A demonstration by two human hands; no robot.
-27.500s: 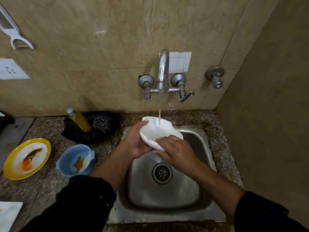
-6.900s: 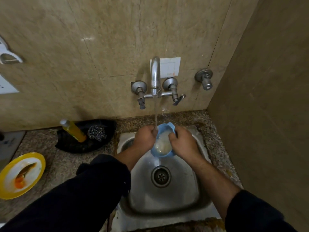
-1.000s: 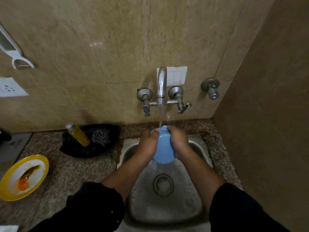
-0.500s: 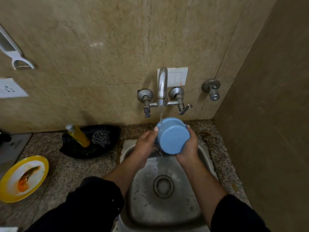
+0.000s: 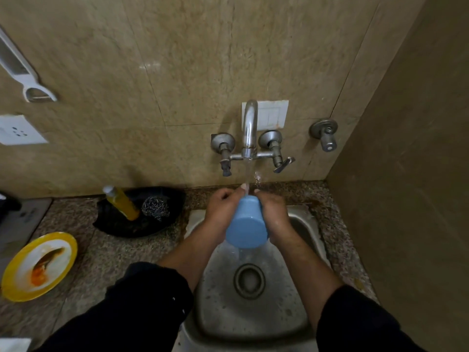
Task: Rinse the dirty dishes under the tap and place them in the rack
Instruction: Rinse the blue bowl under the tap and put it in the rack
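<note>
A small blue bowl is held over the steel sink, its underside turned toward me and its mouth facing the wall. My left hand grips its left side and my right hand grips its right side. Water runs from the tap onto the bowl's top edge between my fingertips and drips off below. A yellow plate smeared with orange sauce lies on the counter at the far left. No rack is in view.
A black dish left of the sink holds a yellow bottle and a steel scrubber. Tap handles stick out from the wall, with a separate valve to the right. A side wall stands close on the right.
Over the last half second the blue bowl has dropped lower and tipped, its base now pointing down toward me. Both hands have kept hold of it under the running water.
</note>
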